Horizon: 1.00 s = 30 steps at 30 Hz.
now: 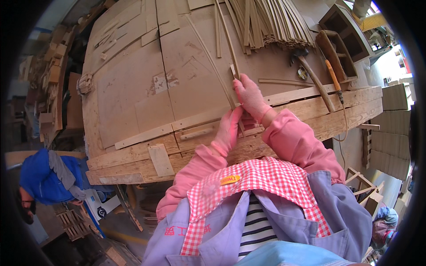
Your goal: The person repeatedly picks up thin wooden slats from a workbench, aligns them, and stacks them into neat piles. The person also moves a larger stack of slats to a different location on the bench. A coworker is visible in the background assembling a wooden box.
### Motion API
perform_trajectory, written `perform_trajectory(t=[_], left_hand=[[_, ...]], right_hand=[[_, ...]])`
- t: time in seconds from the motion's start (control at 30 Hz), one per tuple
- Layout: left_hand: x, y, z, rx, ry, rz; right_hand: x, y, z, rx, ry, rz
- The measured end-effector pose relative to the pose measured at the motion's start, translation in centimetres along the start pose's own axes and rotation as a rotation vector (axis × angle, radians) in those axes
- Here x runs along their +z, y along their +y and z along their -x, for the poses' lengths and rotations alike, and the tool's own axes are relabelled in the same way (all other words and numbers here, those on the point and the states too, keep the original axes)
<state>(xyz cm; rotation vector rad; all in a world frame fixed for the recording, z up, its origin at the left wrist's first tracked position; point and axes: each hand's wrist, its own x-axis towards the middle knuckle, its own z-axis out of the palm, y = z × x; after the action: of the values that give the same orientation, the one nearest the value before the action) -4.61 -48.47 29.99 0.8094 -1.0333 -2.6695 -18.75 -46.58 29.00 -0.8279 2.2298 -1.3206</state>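
Both my hands wear pink gloves and work close together at the near edge of the wooden workbench (128,111). My right hand (252,96) is closed round a long thin wooden strip (227,35) that runs away from me across the bench. Just below and to its left, my left hand (228,128) pinches the near end of a second thin wooden strip (207,54). A small pale piece (232,70) sticks out beside the right-hand strip. My fingertips partly hide the near ends of both strips.
A fanned pile of wooden strips (270,22) lies at the far right. Nearby are a hammer (317,82), a wooden tote (339,55) and an orange-handled corded tool (333,75). Thin flat panels (151,22) lie at the back. A person in blue (49,177) is at the left.
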Motion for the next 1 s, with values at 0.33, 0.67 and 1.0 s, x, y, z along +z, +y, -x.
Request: perform_trajectory(t=[0.33,0.67,1.0], left_hand=[[-4.9,1.4,-1.0,-0.224,-0.167,0.137],[-5.3,3.6,1.1,-0.292,0.08,0.163],[-4.6,5.5,-0.6,-0.147,0.068,-0.084]], right_hand=[[-0.1,-2.4,-1.5,0.055,-0.455,0.251],[5.0,-1.3,-17.8,0.234,-0.122,0.555],[1.5,-0.5,-14.8,0.143,-0.158,0.308]])
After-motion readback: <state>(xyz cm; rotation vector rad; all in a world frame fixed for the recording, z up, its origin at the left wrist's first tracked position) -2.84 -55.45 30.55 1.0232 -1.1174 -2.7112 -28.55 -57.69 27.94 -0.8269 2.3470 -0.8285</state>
